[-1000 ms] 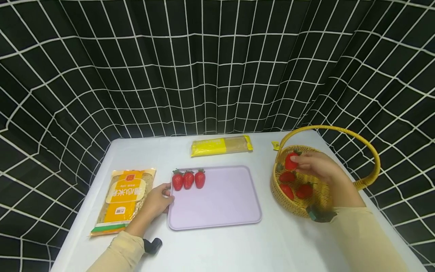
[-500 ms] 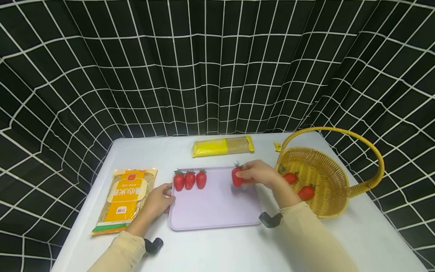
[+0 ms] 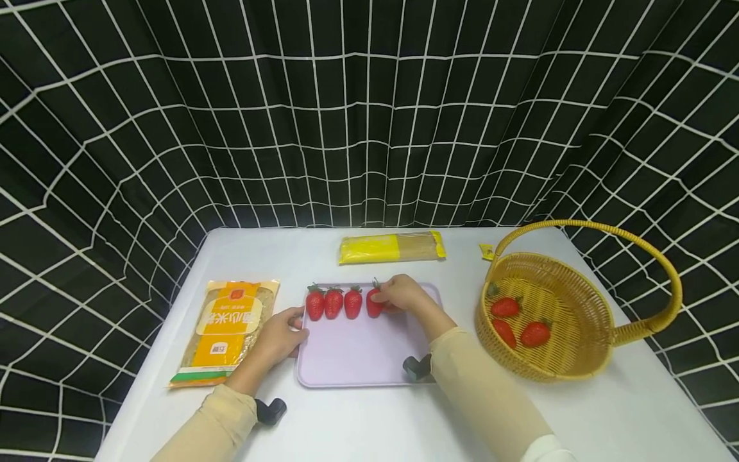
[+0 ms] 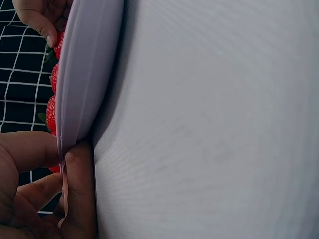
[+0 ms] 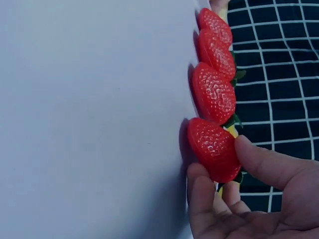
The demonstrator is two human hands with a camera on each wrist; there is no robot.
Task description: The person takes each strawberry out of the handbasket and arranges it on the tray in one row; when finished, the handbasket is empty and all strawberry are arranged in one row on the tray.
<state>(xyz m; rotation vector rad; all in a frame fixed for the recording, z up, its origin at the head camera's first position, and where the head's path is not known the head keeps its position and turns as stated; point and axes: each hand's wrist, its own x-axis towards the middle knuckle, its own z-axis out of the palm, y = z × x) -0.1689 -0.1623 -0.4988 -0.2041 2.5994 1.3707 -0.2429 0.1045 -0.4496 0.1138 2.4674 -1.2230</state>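
A pale purple tray (image 3: 358,359) lies on the table, with three strawberries in a row along its back edge, the middle one (image 3: 333,303) close to its neighbours. My right hand (image 3: 404,296) pinches a fourth strawberry (image 3: 374,303) at the right end of that row; in the right wrist view thumb and fingers hold this strawberry (image 5: 214,149) against the tray surface. My left hand (image 3: 277,337) grips the tray's left edge, and in the left wrist view its thumb and a finger pinch the rim (image 4: 89,74).
A wicker basket (image 3: 577,359) with a tall handle stands at the right, with several strawberries (image 3: 535,333) inside. An orange bag (image 3: 228,327) lies left of the tray. Behind the tray is a yellow noodle packet (image 3: 392,248), and a small yellow packet (image 3: 487,251) sits near the basket.
My right hand has carried a strawberry from the basket leftward to the row on the tray. My left hand has kept its grip on the tray's edge. The head view has shifted slightly.
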